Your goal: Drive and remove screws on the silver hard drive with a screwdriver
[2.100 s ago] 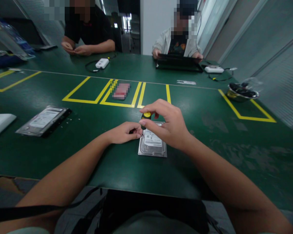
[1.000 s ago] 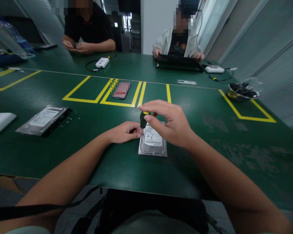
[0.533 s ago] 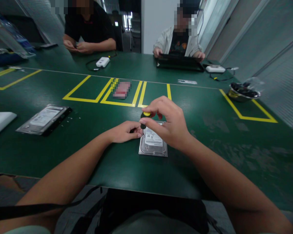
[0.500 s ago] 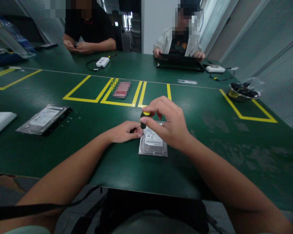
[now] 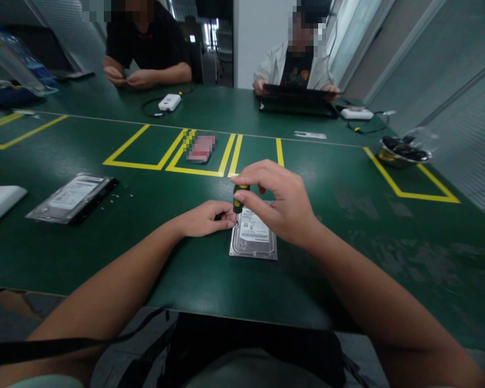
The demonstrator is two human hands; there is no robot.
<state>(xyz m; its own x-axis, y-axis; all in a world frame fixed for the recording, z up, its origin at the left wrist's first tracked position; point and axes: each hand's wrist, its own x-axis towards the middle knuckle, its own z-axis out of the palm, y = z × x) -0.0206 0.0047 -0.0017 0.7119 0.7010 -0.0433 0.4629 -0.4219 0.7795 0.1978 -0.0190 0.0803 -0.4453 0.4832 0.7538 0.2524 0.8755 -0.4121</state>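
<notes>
A short screwdriver (image 5: pixel 238 200) with a black and yellow handle stands roughly upright over the left edge of a silver hard drive (image 5: pixel 254 245). Thumb and fingers of my right hand (image 5: pixel 285 202) are closed round that handle, covering the drive's upper right part. My left hand (image 5: pixel 206 219) lies on the table at the drive's left edge, its thumb and fingertips pinched together beside the screwdriver's lower end. Whatever is between those fingertips is hidden. The drive lies flat with its white label facing up.
Another hard drive (image 5: pixel 70 198) lies at left beside small scattered screws (image 5: pixel 112 196). A white box (image 5: pixel 2 205) sits farther left. Yellow tape outlines and a pixelated phone-like object (image 5: pixel 202 148) are ahead. At right stands a bowl of dark items (image 5: pixel 404 151). Two people sit opposite.
The screwdriver handle has turned between my right fingers, showing different yellow patches, and my right index finger has shifted over its top. My left hand and the drive stay in place.
</notes>
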